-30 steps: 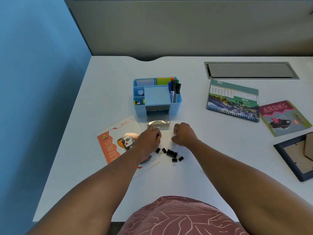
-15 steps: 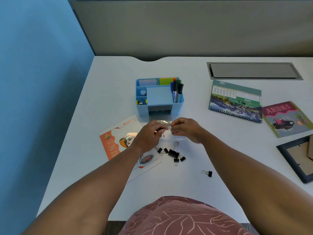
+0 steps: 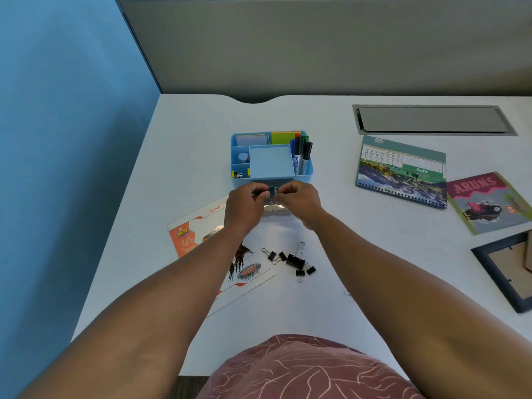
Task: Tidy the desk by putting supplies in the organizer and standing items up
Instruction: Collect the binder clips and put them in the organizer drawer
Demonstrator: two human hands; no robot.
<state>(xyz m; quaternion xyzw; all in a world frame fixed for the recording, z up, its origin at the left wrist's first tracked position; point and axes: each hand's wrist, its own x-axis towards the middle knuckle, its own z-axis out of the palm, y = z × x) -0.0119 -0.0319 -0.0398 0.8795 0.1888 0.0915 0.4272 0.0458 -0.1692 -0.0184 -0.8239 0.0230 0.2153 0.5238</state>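
Observation:
A blue desk organizer (image 3: 309,171) stands mid-desk, holding markers (image 3: 302,152), a blue note pad (image 3: 270,165) and other small supplies. My left hand (image 3: 244,204) and my right hand (image 3: 299,200) meet just in front of its lower front opening. Their fingertips pinch small binder clips between them. Under the hands a small shiny pale piece (image 3: 277,209) lies on the desk; I cannot tell what it is. A loose pile of black binder clips (image 3: 293,260) sits nearer to me, between my forearms.
An orange flyer (image 3: 190,237) lies flat at the left under my left forearm. A spiral calendar (image 3: 403,174), a green card (image 3: 489,203) and a dark photo frame (image 3: 495,272) lie flat at the right. A grey cable hatch (image 3: 431,119) is set into the back right.
Both hands have risen from the clip pile and moved forward to the organizer's front, fingers pinched together. My right forearm now covers most of the stray clip at the front right.

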